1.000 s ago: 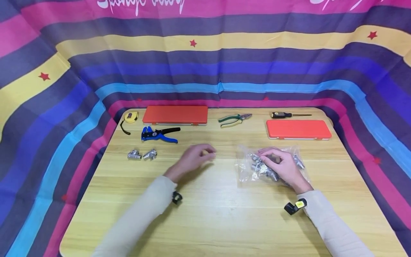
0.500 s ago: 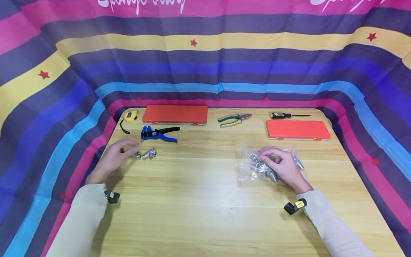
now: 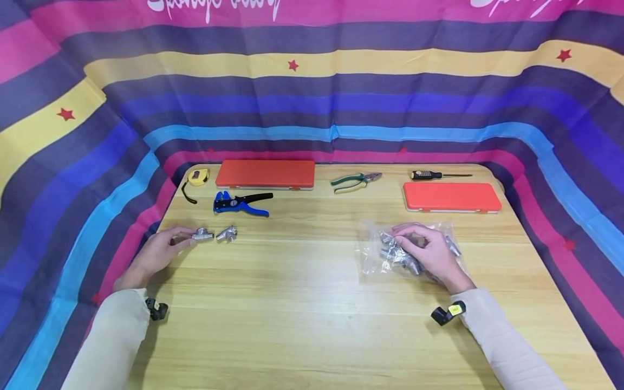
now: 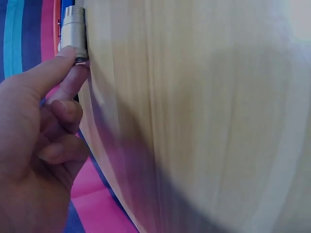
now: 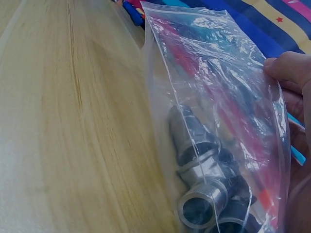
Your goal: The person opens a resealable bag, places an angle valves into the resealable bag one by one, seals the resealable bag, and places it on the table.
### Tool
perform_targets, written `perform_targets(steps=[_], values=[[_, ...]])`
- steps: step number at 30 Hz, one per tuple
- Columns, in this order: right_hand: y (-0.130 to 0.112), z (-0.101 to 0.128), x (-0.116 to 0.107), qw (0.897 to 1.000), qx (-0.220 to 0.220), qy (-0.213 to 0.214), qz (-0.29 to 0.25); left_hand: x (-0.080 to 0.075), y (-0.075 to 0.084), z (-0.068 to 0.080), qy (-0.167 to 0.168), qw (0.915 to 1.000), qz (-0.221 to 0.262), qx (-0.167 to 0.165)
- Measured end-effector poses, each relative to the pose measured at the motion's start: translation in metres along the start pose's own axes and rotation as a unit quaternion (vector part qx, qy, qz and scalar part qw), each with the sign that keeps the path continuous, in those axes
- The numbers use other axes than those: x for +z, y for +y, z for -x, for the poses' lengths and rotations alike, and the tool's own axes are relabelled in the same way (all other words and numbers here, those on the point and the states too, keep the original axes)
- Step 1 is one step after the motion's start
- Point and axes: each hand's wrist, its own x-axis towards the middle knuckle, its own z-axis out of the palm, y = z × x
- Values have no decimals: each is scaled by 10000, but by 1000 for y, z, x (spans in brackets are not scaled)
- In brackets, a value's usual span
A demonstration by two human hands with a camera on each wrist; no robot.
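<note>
My left hand [image 3: 158, 252] is at the left of the table, pinching the end of a silver metal tee fitting [image 3: 202, 234] between thumb and forefinger. In the left wrist view this fitting [image 4: 74, 33] lies at the fingertips, while the other fingers curl loosely. A second metal tee fitting [image 3: 227, 233] lies just to its right. On the right side, my right hand [image 3: 429, 250] pinches the edge of a clear zip bag [image 3: 369, 260]. Several metal fittings [image 5: 204, 170] show through the plastic in the right wrist view.
Behind the loose fittings lie blue-and-black wire strippers [image 3: 241, 204], a yellow tape measure [image 3: 198, 177] and a red case [image 3: 265, 174]. Pliers [image 3: 357, 182] lie back centre. A screwdriver [image 3: 441, 175] and another red case [image 3: 452, 196] are at the back right. Striped cloth [image 3: 312, 103] surrounds the table.
My left hand has moved from mid-table to the left and come down onto the leftmost tee fitting, which it now pinches. My right hand stays on the bag.
</note>
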Motion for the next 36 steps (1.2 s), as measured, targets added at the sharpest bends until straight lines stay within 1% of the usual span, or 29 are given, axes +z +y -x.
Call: perform_targets(steps=[4, 6, 11, 13, 15, 18, 20, 22, 24, 29, 33, 36], values=[[-1, 1, 0, 10000, 26, -11, -2, 0, -1, 3, 393, 9986, -202, 278], [-1, 2, 0, 10000, 4, 1, 6, -1, -3, 6, 481, 9981, -197, 324], [0, 1, 0, 10000, -56, -6, -30, -2, -8, 15, 585, 9974, 17, 423], [1, 1, 0, 10000, -65, -9, -40, -2, -6, 18, 682, 9964, 62, 507], [1, 1, 0, 10000, -85, -7, -46, -3, 1, 20, 775, 9949, 57, 644], [2, 1, 0, 9999, -97, 5, -77, 1, 22, 19, 828, 9926, 101, 883], [3, 0, 0, 9999, -101, 13, -95, 8, 38, 15, 771, 9908, 115, 1109], [3, 0, 1, 9999, -96, 15, -107, 17, 57, 9, 606, 9893, 124, 1321], [3, 0, 1, 9999, -81, 10, -107, 29, 77, 2, 388, 9871, 71, 1550], [2, 0, 1, 9999, 15, -21, -102, 62, 133, -13, -223, 9800, 19, 1976], [-1, 0, 0, 9999, 79, -55, -97, 92, 173, -22, -672, 9753, 173, 2096], [-2, 1, -1, 9999, 72, -87, -91, 116, 200, -30, -950, 9692, 222, 2263]])
